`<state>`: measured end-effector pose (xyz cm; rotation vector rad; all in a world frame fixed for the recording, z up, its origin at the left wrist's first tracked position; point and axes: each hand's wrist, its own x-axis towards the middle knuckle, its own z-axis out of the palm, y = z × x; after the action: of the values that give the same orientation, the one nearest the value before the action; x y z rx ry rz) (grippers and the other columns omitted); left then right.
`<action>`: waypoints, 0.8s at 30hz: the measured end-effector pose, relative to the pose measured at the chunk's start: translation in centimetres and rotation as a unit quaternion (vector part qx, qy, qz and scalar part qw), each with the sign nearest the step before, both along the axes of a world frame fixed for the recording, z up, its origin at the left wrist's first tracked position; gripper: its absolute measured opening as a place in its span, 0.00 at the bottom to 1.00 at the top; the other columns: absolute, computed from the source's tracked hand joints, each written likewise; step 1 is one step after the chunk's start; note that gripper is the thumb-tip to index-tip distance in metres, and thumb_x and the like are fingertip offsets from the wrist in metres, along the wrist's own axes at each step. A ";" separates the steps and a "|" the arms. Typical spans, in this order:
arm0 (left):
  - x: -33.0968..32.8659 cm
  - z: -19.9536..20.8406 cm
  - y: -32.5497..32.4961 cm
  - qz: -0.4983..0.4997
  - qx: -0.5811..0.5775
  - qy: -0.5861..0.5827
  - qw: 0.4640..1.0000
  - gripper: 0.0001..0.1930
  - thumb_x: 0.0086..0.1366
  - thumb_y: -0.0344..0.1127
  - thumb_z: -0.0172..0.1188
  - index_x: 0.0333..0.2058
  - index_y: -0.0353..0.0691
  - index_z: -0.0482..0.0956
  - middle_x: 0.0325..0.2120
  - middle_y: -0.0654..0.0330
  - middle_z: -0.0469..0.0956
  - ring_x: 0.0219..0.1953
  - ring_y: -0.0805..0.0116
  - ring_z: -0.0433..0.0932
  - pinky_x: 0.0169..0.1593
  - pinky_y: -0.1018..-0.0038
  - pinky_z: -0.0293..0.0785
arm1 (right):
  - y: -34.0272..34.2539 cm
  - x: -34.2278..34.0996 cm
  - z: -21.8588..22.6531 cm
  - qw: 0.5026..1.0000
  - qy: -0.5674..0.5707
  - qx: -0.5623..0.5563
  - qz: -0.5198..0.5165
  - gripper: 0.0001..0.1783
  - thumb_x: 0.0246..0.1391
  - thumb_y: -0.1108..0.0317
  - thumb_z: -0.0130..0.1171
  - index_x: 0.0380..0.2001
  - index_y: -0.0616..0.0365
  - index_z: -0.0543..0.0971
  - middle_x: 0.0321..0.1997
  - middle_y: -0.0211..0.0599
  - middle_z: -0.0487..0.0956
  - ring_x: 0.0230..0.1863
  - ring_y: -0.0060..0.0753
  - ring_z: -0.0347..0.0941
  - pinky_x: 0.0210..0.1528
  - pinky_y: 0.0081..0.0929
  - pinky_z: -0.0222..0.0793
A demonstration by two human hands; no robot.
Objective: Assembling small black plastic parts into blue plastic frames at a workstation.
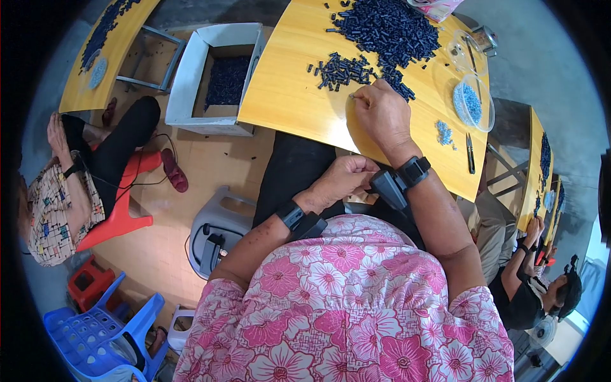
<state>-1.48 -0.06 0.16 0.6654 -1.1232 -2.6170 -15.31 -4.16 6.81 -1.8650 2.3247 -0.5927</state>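
As right fingers (365,93) pinch, black pieces (342,72) nearby

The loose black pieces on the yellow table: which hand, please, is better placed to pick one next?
Probably the right hand: it is over the yellow table, close beside the black pieces, though its grip looks pinched. The left hand is nearer the body, off the table.

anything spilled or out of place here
A small heap of blue bits lies loose on the table outside the tub, maybe spilled, maybe set out deliberately. Dark specks on the floor by the box may be dropped pieces, too small to tell.
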 end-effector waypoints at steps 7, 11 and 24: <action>0.3 0.2 -0.2 -0.035 -0.035 -0.017 0.999 0.13 0.67 0.30 0.49 0.48 0.35 0.76 0.38 0.63 0.79 0.34 0.78 0.77 0.37 0.80 0.75 | 0.0 -0.3 -0.2 1.000 0.003 -0.017 0.020 0.09 0.48 0.66 0.53 0.25 0.55 0.81 0.31 0.41 0.76 0.33 0.47 0.75 0.36 0.41 0.71; 0.0 -0.4 0.1 -0.019 -0.029 -0.019 0.999 0.10 0.66 0.31 0.53 0.44 0.36 0.77 0.32 0.66 0.77 0.30 0.81 0.74 0.33 0.83 0.73 | -0.1 -0.6 -0.4 0.996 0.064 -0.029 0.052 0.05 0.45 0.69 0.57 0.25 0.54 0.81 0.28 0.36 0.76 0.30 0.44 0.76 0.32 0.38 0.72; 0.2 -0.1 0.0 -0.021 -0.028 -0.032 0.999 0.12 0.66 0.33 0.54 0.45 0.33 0.77 0.33 0.63 0.79 0.32 0.77 0.77 0.37 0.79 0.74 | 1.1 -0.9 -0.3 0.985 0.137 0.012 0.104 0.05 0.47 0.67 0.57 0.25 0.56 0.78 0.29 0.40 0.75 0.31 0.45 0.75 0.34 0.38 0.72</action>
<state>-1.25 -0.08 0.06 0.7262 -1.2379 -2.6044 -16.19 -3.05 6.55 -2.2676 2.2309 -0.2985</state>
